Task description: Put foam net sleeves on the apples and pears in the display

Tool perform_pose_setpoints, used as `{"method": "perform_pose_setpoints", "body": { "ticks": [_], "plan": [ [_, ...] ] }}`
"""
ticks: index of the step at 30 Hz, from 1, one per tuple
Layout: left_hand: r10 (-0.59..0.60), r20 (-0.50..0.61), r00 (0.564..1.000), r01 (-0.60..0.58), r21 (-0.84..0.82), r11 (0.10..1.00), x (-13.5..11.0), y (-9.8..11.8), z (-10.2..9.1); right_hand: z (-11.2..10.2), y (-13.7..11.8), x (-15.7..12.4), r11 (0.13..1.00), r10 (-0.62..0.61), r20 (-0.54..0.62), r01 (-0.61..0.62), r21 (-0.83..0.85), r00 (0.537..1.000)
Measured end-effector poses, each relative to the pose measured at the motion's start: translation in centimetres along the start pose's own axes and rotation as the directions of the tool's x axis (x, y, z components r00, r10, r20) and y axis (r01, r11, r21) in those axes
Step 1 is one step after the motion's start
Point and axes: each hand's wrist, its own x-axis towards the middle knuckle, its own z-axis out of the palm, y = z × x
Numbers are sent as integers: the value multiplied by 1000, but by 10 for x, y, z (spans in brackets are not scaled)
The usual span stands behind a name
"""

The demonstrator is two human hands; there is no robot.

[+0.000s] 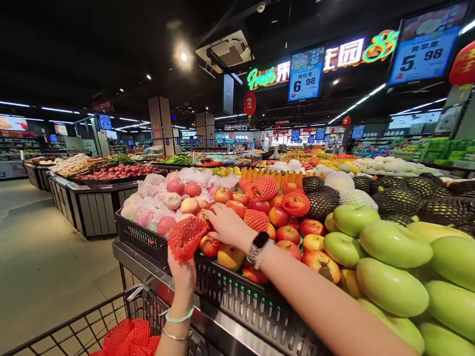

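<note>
My left hand (pixel 182 275) is closed around the lower part of a red foam net sleeve (pixel 188 239), raised beside the front edge of the fruit crate. I cannot see whether a fruit is inside the sleeve. Over the red-yellow apples (pixel 288 234) stretches my right hand (pixel 227 224), palm down, with its thumb and fingers apart. Its fingertips are close to the sleeve's right edge, among the apples; whether they touch it is unclear. Some apples wear red net sleeves (pixel 256 220). Below my left arm, several red net sleeves (pixel 127 341) lie in a shopping cart (pixel 68 336).
The black slatted crate (pixel 243 297) rests on a metal-edged stand (pixel 143 258). Bagged fruit (pixel 168 199) lies left of the apples; big green fruit (pixel 392 286) is heaped at right. Black-netted fruit (pixel 401 202) sits behind. Another produce stand (pixel 94 201) stands across the aisle.
</note>
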Motion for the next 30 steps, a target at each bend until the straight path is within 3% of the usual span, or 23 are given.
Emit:
{"method": "perform_pose_setpoints", "body": {
  "ticks": [3,7,11,15,17,20,23,26,30],
  "plan": [
    [-12,19,1000,12,-5,1000,10,5,-5,22,-1,33,995,93,20,-93,-34,995],
    [-56,-15,998,56,-5,998,21,7,-11,39,-1,48,992,123,22,-123,-20,992],
    [-118,-26,993,116,-66,991,22,6,-9,34,-4,41,992,112,-53,-109,60,992],
    [-112,-17,994,111,-51,992,18,6,-2,17,3,23,952,232,-216,-176,252,948],
    [-114,5,993,114,19,993,13,6,1,9,11,10,898,318,-276,-195,394,907],
    [-130,97,987,115,143,983,-1,6,5,2,23,-15,772,399,-249,-177,610,883],
    [-159,275,948,90,248,965,-23,4,7,-1,27,-44,655,402,-181,-144,742,897],
    [-130,434,892,-37,355,934,-40,2,6,-3,22,-72,551,402,-139,-118,826,905],
    [-38,514,857,-209,414,886,-50,3,11,-9,10,-94,373,337,-22,-112,921,941]
  ]
}}
